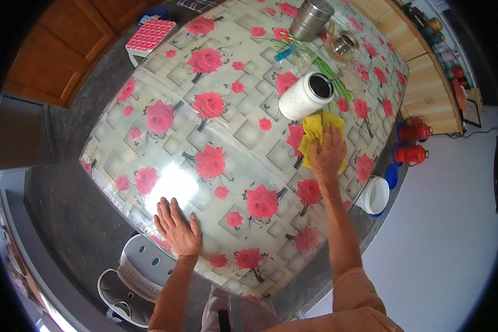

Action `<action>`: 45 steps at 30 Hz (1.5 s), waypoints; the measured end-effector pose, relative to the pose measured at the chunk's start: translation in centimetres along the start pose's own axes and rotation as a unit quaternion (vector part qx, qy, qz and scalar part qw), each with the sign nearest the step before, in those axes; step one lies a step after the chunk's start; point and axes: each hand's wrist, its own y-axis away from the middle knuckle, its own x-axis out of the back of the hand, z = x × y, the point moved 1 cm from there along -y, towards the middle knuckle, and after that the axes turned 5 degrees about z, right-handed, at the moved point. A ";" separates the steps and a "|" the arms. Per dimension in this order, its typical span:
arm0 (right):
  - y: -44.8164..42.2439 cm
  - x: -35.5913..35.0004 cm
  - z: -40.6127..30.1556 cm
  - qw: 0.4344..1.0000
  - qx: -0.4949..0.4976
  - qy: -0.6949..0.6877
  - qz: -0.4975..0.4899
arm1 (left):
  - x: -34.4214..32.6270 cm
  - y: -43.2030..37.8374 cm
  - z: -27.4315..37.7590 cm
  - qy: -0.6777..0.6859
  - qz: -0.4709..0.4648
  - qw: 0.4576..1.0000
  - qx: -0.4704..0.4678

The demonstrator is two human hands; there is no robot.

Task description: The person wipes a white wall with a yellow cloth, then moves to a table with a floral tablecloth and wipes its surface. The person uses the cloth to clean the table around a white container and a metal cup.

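My right hand (328, 153) rests on a folded yellow cloth (311, 126), fingers bent over it, on a table (236, 137) with a rose-patterned cover. Just beyond the cloth is a white canister (299, 101) with a dark open mouth. Near the table's front left edge, my left hand (177, 232) lies palm down with its fingers somewhat apart and nothing in it. Farther back stand a metal canister (310, 20) and a glass pot (341, 47). Long green stems (325, 70) lie between them and the white canister, with a small blue object (284, 54) alongside.
A white and grey chair (143, 269) stands at the near left edge, a red-topped stool (151, 37) at the far left. Right of the table, on the floor, are a white bucket (375, 196) and two red thermos flasks (413, 153). Wooden cabinets (429, 87) flank the far right.
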 end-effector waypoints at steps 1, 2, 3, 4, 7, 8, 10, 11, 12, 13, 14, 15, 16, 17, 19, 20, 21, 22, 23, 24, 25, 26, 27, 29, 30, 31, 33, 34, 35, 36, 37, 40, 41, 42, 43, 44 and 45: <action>1.0 0.0 -0.9 1.000 0.010 0.003 -0.002 | 0.1 -0.1 0.0 -0.002 -0.003 1.000 -0.001; 2.1 0.2 -3.1 1.000 0.020 0.001 -0.006 | 0.2 -0.1 -0.3 -0.008 -0.004 1.000 -0.001; 3.1 0.9 -4.9 0.999 0.032 0.005 -0.009 | 0.1 0.0 -0.4 -0.008 -0.001 1.000 -0.002; 4.8 1.8 -7.0 0.997 0.056 -0.041 -0.035 | 0.1 0.1 -0.9 -0.013 0.004 1.000 -0.003; 10.3 6.7 -10.8 0.975 0.108 -0.138 -0.138 | -0.1 0.2 -1.0 -0.013 0.012 1.000 -0.008; 11.7 7.9 -10.4 0.967 0.122 -0.151 -0.165 | -0.1 0.3 -0.9 -0.010 0.012 1.000 -0.009; 13.3 9.7 -8.8 0.948 0.152 -0.181 -0.214 | 0.0 0.1 -0.7 -0.005 0.013 1.000 -0.008; 13.4 9.9 -7.3 0.958 0.133 -0.163 -0.197 | 0.2 0.0 -0.7 -0.005 0.012 1.000 -0.006; 13.2 9.8 -5.4 0.966 0.114 -0.145 -0.180 | 0.3 0.0 -0.7 -0.005 0.011 1.000 -0.003; 13.0 9.3 -3.5 0.974 0.094 -0.127 -0.163 | 0.3 0.0 -0.8 -0.006 0.013 1.000 -0.005; 12.1 8.6 -1.6 0.987 0.072 -0.084 -0.113 | 0.1 0.0 -0.7 -0.004 0.013 1.000 -0.007; 11.2 7.5 -0.1 0.996 0.050 -0.041 -0.061 | -0.1 0.0 -0.6 -0.002 0.014 1.000 -0.008; 10.2 6.4 0.0 0.999 0.007 -0.022 -0.045 | -0.1 0.0 -0.5 -0.005 0.014 1.000 -0.012; 9.4 5.5 0.0 0.999 -0.036 -0.001 -0.028 | -0.3 0.1 -0.3 -0.001 0.012 1.000 -0.014; 9.9 5.2 -2.0 0.998 -0.057 0.013 -0.007 | -0.3 0.0 -0.3 0.003 0.015 1.000 -0.017; 11.1 5.2 -4.5 0.999 -0.038 0.003 -0.005 | -0.2 0.0 -0.7 -0.009 0.018 1.000 -0.019; 12.5 5.4 -7.1 1.000 -0.018 -0.007 -0.003 | -0.1 0.0 -1.0 -0.013 0.022 0.999 -0.019; 13.3 6.6 -9.7 0.997 -0.011 -0.057 -0.046 | 0.0 0.0 -0.9 -0.011 0.025 0.999 -0.020; 14.3 7.7 -12.3 0.990 -0.006 -0.110 -0.089 | 0.2 0.0 -1.1 -0.011 0.027 0.999 -0.022; 15.7 8.4 -13.8 0.983 0.030 -0.126 -0.129 | -0.2 0.2 -0.8 -0.003 0.024 0.999 -0.021; 16.7 8.9 -15.1 0.972 0.065 -0.147 -0.169 | -0.2 0.2 -0.6 -0.001 0.023 1.000 -0.020; 16.6 9.2 -15.8 0.965 0.103 -0.170 -0.174 | -0.1 0.0 -0.7 -0.001 0.024 1.000 -0.019; 16.4 9.4 -16.3 0.955 0.140 -0.193 -0.179 | -0.2 0.0 -0.9 0.002 0.028 0.999 -0.019; 14.9 9.0 -14.1 0.949 0.146 -0.219 -0.175 | -0.2 -0.1 -1.2 0.003 0.037 0.999 -0.019; 14.3 8.5 -12.2 0.951 0.139 -0.219 -0.168 | -0.3 -0.1 -1.4 -0.005 0.038 0.999 -0.026; 13.1 7.9 -9.4 0.964 0.122 -0.206 -0.112 | -0.3 -0.2 -1.2 -0.003 0.041 0.999 -0.027; 12.4 7.5 -3.6 0.994 0.049 -0.093 -0.039 | -0.7 0.0 -0.3 0.010 0.038 0.999 -0.030; 12.9 7.8 -1.8 1.000 -0.004 0.001 -0.017 | -0.8 0.1 0.0 0.012 0.038 0.999 -0.033; 13.7 8.2 -1.9 1.000 -0.019 0.003 -0.023 | -0.7 -0.1 -0.4 0.005 0.041 0.999 -0.032; 14.7 8.8 -1.9 0.999 -0.035 0.006 -0.028 | -0.6 -0.2 -0.8 0.000 0.044 0.999 -0.031; 15.9 9.6 -2.1 0.998 -0.051 0.011 -0.033 | -0.6 -0.1 -1.0 -0.004 0.046 0.998 -0.031; 22.8 13.0 -4.9 0.994 -0.083 0.026 -0.071 | -0.9 0.0 -1.2 -0.004 0.046 0.998 -0.032; 24.9 14.0 -6.2 0.991 -0.099 0.026 -0.084 | -1.1 0.1 -1.2 -0.005 0.046 0.998 -0.033; 27.0 14.9 -7.9 0.990 -0.103 0.016 -0.091 | -1.0 0.0 -1.4 -0.006 0.046 0.998 -0.031; 28.9 15.6 -9.8 0.989 -0.107 0.002 -0.099 | -0.8 -0.3 -1.7 -0.008 0.050 0.998 -0.031; 29.8 16.1 -11.0 0.988 -0.111 -0.002 -0.106 | -0.9 -0.2 -1.5 -0.003 0.050 0.998 -0.030; 30.3 16.1 -12.0 0.987 -0.114 -0.014 -0.110 | -1.0 -0.1 -1.3 0.001 0.049 0.998 -0.031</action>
